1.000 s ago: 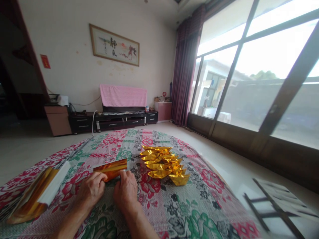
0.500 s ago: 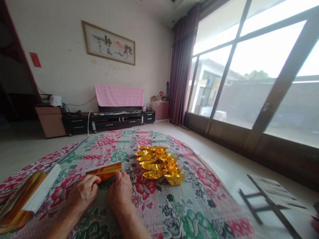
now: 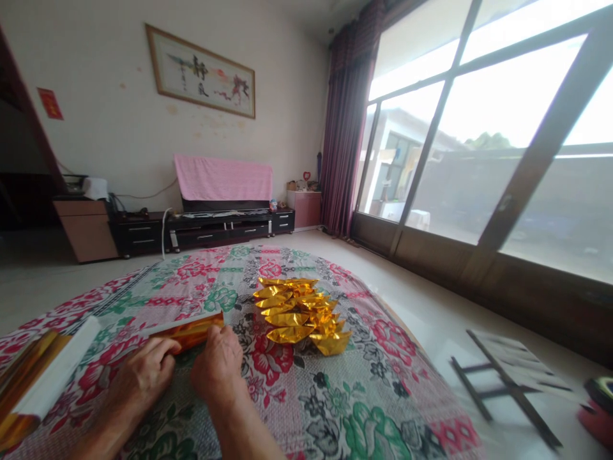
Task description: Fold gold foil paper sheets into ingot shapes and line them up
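Note:
My left hand and my right hand lie side by side on a floral quilt, both pressed down with closed fingers on the near edge of a folded gold foil sheet. The sheet's far edge tilts up off the cloth. Just right of my right hand lies a pile of several folded gold foil ingots. A stack of gold foil sheets with a white top leaf sits at the far left of the quilt.
A dark folded frame lies on the shiny floor to the right, below big windows. A red and black object shows at the right edge. Against the back wall stands a low TV cabinet, with a pink cloth over the TV.
The view has swung slightly right, so everything sits further left in frame. My hands stay on the foil sheet, which lies a little flatter than before.

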`<control>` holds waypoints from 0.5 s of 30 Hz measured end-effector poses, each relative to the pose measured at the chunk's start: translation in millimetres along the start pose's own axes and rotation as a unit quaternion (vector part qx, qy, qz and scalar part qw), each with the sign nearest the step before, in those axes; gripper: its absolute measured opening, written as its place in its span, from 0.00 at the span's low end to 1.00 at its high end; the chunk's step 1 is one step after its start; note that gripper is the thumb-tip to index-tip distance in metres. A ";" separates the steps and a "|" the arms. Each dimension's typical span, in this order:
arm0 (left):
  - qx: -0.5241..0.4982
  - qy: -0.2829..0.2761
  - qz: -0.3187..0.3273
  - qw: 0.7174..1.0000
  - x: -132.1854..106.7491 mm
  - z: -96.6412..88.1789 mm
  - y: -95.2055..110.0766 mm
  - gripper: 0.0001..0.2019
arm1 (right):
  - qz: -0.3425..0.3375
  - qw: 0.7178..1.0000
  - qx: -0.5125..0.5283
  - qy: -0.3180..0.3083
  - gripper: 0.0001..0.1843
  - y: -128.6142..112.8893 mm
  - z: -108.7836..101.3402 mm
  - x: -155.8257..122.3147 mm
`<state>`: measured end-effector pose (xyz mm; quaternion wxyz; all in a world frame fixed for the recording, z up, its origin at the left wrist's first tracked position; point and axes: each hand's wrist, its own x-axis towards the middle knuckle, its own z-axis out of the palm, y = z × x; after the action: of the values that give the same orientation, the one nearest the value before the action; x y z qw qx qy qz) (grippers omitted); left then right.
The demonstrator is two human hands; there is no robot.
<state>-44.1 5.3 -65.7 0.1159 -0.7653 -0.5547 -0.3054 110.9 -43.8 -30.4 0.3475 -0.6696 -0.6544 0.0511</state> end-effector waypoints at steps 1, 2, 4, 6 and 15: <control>-0.001 -0.002 -0.003 1.000 0.0 -0.1 0.2 0.11 | -0.006 1.000 0.000 -0.013 0.18 -0.6 -2.4 2.6; -0.003 -0.002 -0.005 1.000 0.1 -0.4 0.4 0.11 | -0.009 0.999 -0.003 -0.031 0.18 -0.8 -4.7 5.5; -0.005 -0.002 -0.006 1.000 0.2 -1.5 0.9 0.11 | -0.014 0.998 -0.012 -0.056 0.17 -0.1 -7.7 11.2; -0.004 0.002 -0.012 1.000 0.3 -3.5 1.6 0.11 | -0.018 0.998 -0.025 -0.047 0.14 1.3 -7.4 16.1; -0.014 0.009 -0.029 0.999 -1.4 -3.5 -0.8 0.10 | -0.067 0.997 -0.012 -0.042 0.08 -4.6 2.6 22.4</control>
<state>-46.3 2.7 -63.9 0.1015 -0.7477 -0.5712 -0.3230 108.8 -22.8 -21.3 0.3144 -0.6254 -0.7125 0.0482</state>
